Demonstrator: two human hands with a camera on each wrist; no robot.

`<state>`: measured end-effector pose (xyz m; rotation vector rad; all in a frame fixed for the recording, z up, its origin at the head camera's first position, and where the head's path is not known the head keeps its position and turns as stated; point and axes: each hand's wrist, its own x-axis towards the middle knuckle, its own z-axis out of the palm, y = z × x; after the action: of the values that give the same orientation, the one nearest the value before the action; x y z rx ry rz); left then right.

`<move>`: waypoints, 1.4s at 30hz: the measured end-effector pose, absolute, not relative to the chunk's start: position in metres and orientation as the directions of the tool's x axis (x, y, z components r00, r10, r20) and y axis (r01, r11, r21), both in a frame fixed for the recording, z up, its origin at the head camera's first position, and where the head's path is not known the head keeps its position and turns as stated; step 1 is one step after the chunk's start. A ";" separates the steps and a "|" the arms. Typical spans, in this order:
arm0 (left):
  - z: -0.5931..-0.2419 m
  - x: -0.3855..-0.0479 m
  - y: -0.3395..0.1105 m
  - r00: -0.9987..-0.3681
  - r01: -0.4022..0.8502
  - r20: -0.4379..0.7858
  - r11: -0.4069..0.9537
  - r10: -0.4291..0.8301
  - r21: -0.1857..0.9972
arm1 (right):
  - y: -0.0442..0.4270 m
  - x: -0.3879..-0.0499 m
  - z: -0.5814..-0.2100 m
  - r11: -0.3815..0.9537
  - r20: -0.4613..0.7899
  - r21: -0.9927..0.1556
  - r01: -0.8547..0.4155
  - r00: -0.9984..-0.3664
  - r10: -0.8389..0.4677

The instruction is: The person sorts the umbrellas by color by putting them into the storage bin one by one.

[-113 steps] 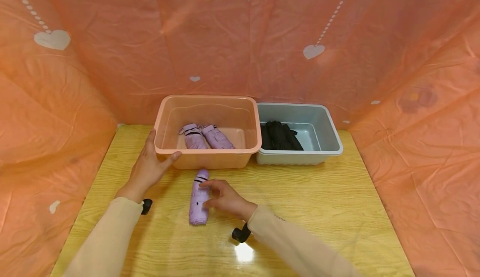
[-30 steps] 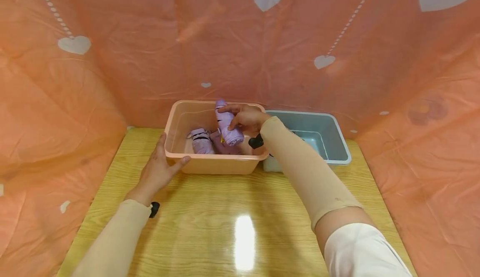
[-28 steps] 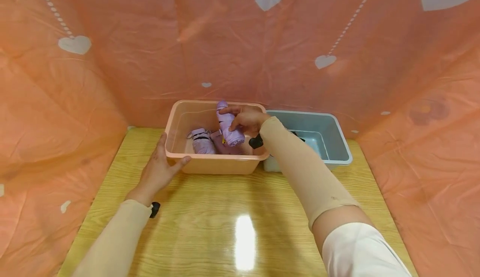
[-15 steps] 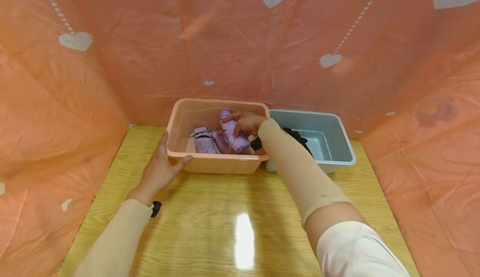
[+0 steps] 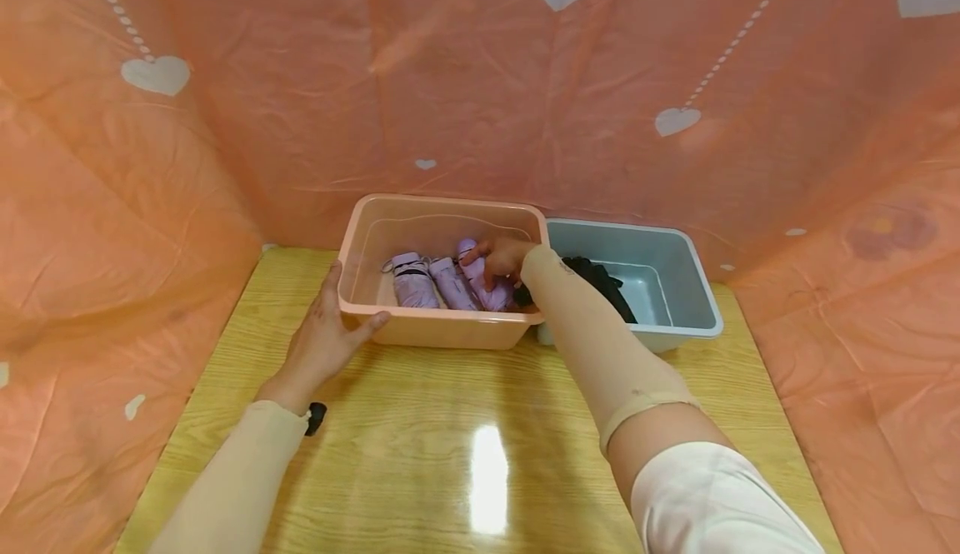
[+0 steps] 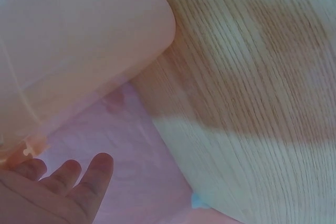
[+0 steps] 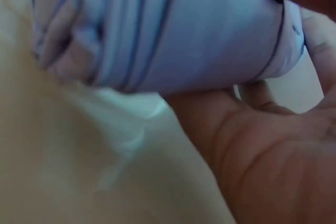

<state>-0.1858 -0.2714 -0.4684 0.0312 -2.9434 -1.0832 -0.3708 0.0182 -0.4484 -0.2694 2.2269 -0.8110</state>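
Inside the orange plastic bin (image 5: pixel 450 333), my right hand (image 5: pixel 507 258) holds a folded purple umbrella (image 5: pixel 491 297) between thumb and fingers. The right wrist view shows its rolled purple fabric (image 7: pixel 199 35) close up, with the fingers around it. To its left, two more folded purple umbrellas lie side by side: one in the middle and a dark-banded umbrella (image 5: pixel 415 287) with a wrist loop. My left hand (image 5: pixel 322 341) rests on the bin's front left corner, thumb along the front rim and fingers by the side wall. In the left wrist view those fingers (image 6: pixel 94 182) look fairly straight.
A grey-blue bin (image 5: pixel 667 333) stands against the orange bin's right side, with black folded items (image 5: pixel 600 283) inside, partly hidden by my right forearm. Both bins sit at the back of a wood-grain table (image 5: pixel 390 454). Orange sheeting (image 5: pixel 465 79) encloses the back and sides.
The third purple umbrella has gone from the table in front into the orange bin, carried by my right hand, and then lower to the right of the others. My left hand stays at the corner.
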 end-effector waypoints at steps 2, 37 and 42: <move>-0.467 -0.185 -0.272 -1.000 -0.018 -0.003 0.760 -0.021 0.649 | 0.017 -0.370 -0.448 0.774 -0.580 -0.630 0.065 -0.702 -0.412; -0.467 -0.183 -0.271 -1.000 -0.006 0.006 0.754 -0.013 0.657 | 0.008 -0.369 -0.459 0.825 -0.638 -0.563 0.059 -0.665 -0.388; -0.467 -0.183 -0.271 -1.000 -0.010 0.003 0.751 -0.016 0.660 | 0.007 -0.366 -0.456 0.843 -0.644 -0.538 0.014 -0.652 -0.400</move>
<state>-0.1830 -0.2709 -0.4667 0.0222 -2.9312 -1.1051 -0.3661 0.0071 -0.4555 -0.2797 2.2030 -0.6507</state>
